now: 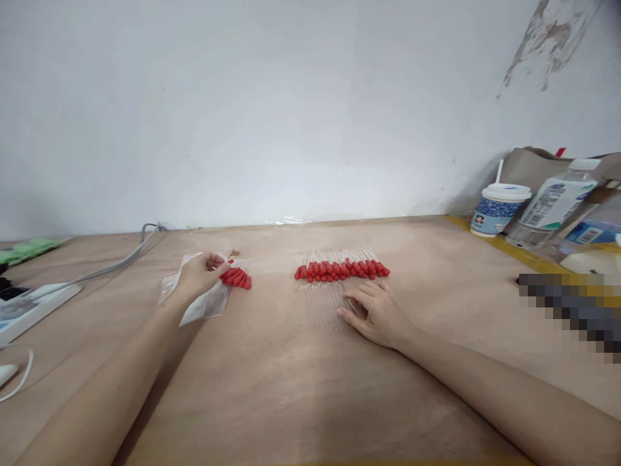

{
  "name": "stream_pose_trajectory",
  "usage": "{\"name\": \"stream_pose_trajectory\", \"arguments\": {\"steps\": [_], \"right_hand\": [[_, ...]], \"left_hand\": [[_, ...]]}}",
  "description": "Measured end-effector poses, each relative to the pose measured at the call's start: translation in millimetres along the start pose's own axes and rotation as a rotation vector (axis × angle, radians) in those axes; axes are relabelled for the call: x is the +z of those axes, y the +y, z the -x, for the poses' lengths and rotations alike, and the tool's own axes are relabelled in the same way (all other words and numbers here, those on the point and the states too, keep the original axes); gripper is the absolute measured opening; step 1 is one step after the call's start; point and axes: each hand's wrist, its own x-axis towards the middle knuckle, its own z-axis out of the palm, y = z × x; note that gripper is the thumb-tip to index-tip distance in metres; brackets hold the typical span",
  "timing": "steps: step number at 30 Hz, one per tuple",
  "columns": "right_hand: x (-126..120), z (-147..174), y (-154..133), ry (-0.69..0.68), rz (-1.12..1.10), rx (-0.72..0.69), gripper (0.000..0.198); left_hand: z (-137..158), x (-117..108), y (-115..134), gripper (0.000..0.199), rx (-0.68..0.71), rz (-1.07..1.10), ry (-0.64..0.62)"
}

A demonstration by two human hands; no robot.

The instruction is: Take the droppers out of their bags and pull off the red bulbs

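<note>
My left hand [201, 275] is over the clear plastic bags [208, 307] on the left, its thumb and fingers pinched at a small red piece [230, 261]. Beside its fingertips lies a small heap of similar red pieces [237, 278]. My right hand [376, 312] rests on the table, curved, with thumb and forefinger apart at the right end of a row of thin clear sticks [320, 307]. Whether a stick lies between those fingers I cannot make out. Just beyond spreads a row of pale sticks with red heads [342, 269], the heads toward me.
At the far right stand a blue paper cup [497, 213] with a straw, a clear bottle [555, 200] and a beige bag [528, 165]. A pixelated dark object [572, 310] lies nearer. On the left are a white power strip [43, 310] and a grey cable [121, 259].
</note>
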Motion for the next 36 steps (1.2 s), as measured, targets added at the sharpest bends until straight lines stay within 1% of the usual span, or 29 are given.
{"name": "stream_pose_trajectory", "arguments": {"steps": [5,11,16,17,19,21,23,24,26,27,30,32,36], "right_hand": [[0,0,1,-0.004,0.005,-0.013,0.025],[0,0,1,-0.033,-0.007,-0.004,0.027],[-1,0,0,-0.047,-0.012,0.005,0.029],[-1,0,0,-0.049,-0.015,0.006,0.029],[-2,0,0,-0.052,-0.021,0.012,0.029],[-3,-1,0,-0.046,-0.029,0.022,0.028],[-3,-1,0,-0.029,-0.042,0.036,0.027],[-2,-1,0,-0.015,-0.049,0.044,0.027],[-2,-1,1,0.007,-0.070,0.059,0.026],[-2,-1,1,0.012,-0.083,0.069,0.026],[-2,-2,3,0.006,-0.125,0.105,0.024],[-4,-2,4,-0.002,-0.146,0.131,0.025],[-5,-3,5,-0.006,-0.180,0.163,0.029]], "left_hand": [[1,4,-8,0.033,-0.071,0.057,-0.019],[4,3,-3,0.036,-0.083,0.094,-0.030],[3,-1,1,0.036,-0.093,0.110,0.014],[3,-2,2,0.036,-0.092,0.096,0.037],[3,-4,7,0.034,-0.084,0.017,0.135],[7,-5,17,0.030,-0.021,-0.091,0.271],[15,-1,34,0.025,0.122,-0.145,0.362],[21,3,43,0.022,0.218,-0.138,0.370],[34,15,65,0.019,0.403,-0.117,0.331],[42,22,75,0.018,0.471,-0.121,0.281],[59,47,101,0.016,0.615,-0.132,0.058],[64,62,110,0.017,0.615,-0.112,-0.024],[57,84,113,0.018,0.532,-0.042,-0.086]]}}
